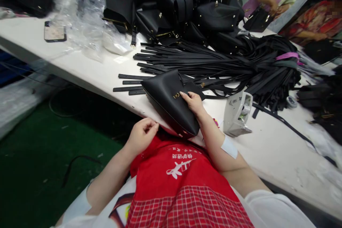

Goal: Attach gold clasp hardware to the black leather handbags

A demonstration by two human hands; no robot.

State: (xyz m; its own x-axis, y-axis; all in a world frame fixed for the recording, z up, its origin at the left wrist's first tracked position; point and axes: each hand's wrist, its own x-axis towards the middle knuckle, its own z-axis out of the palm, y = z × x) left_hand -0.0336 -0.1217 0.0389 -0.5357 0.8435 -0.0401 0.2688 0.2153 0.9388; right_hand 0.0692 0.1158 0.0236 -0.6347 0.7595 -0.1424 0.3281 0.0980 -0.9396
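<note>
At white surface (278, 156) edge, smooth wedge-shaped black bag (169, 105) gripped by fingers of right hand (196, 105); left hand (141, 135) fingers pressed together.

1. The bag (168, 101) is showing plain black, and its clasp (176, 96) is shining gold.
2. The apron (205, 172) is showing bright red, with red-and-white checks (187, 206) running across its lower part and a white picture (176, 171) sitting above.
3. The long straps (192, 60) are showing black, and the tie (287, 56) around them is showing pinky purple.
4. The table (275, 156) is looking white.
5. The floor (29, 164) is looking dark green.
</note>
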